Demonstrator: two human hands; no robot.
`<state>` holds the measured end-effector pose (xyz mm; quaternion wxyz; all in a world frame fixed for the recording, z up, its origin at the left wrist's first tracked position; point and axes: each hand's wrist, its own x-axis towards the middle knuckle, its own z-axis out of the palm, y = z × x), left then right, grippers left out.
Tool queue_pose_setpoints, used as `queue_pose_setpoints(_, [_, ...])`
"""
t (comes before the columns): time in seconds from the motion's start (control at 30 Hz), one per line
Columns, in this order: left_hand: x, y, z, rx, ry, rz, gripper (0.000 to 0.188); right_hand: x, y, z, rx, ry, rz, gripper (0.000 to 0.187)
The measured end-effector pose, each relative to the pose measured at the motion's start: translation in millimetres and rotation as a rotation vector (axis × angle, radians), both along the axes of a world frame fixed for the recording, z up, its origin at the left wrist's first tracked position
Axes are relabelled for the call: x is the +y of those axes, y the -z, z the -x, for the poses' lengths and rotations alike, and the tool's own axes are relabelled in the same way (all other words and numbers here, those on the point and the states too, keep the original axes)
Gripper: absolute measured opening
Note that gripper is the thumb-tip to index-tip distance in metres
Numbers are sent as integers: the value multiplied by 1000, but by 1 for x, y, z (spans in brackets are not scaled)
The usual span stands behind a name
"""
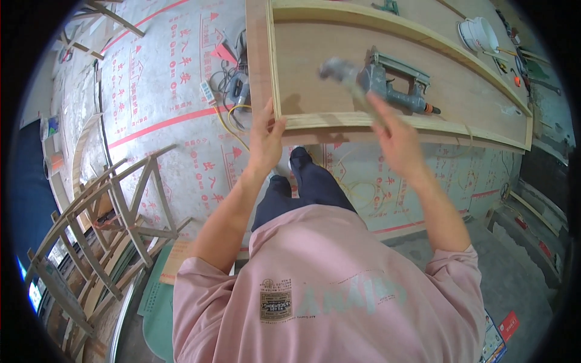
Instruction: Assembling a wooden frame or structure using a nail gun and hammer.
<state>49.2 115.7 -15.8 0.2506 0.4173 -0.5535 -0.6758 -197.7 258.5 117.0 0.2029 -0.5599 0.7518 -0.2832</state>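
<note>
Pink shirt (339,266), right hand (400,148) raised, fingers clamped on hammer (342,71), left hand (266,143) gripping wooden frame (330,120)

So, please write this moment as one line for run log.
left hand: on wooden frame, near-left corner | right hand: gripping hammer, blurred | nail gun: lying inside frame

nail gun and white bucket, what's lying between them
In the head view, a long wooden rail runs between the nail gun and the white bucket.

Brown panel (315,45) beneath wooden frame (327,121) and nail gun (394,95)
</note>
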Motion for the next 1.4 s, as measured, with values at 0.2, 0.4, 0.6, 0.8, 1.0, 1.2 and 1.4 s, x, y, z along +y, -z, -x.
queue_pose_setpoints(0.2, [13,-9,4,-110,-20,188,52,-121,-7,151,266,205,-113,46])
queue_pose_setpoints(0.4, [23,-8,11,-167,-78,326,46,-202,49,306,507,162,-255,44])
queue_pose_setpoints(0.6, [23,-23,13,-193,-173,47,40,-207,121,393,466,145,-373,46])
queue_pose_setpoints(0.8, [19,-16,9,-96,-152,-58,43,-206,151,441,469,116,-287,50])
queue_pose_setpoints(1.0, [-2,-28,-6,-69,-55,-216,45,-175,73,345,651,-9,90,44])
queue_pose_setpoints(1.2, [-22,-46,2,-230,64,-261,54,-62,37,204,159,-403,-533,45])
queue_pose_setpoints(1.4, [-79,-99,19,-715,886,1034,77,-68,55,191,186,-501,-794,53])
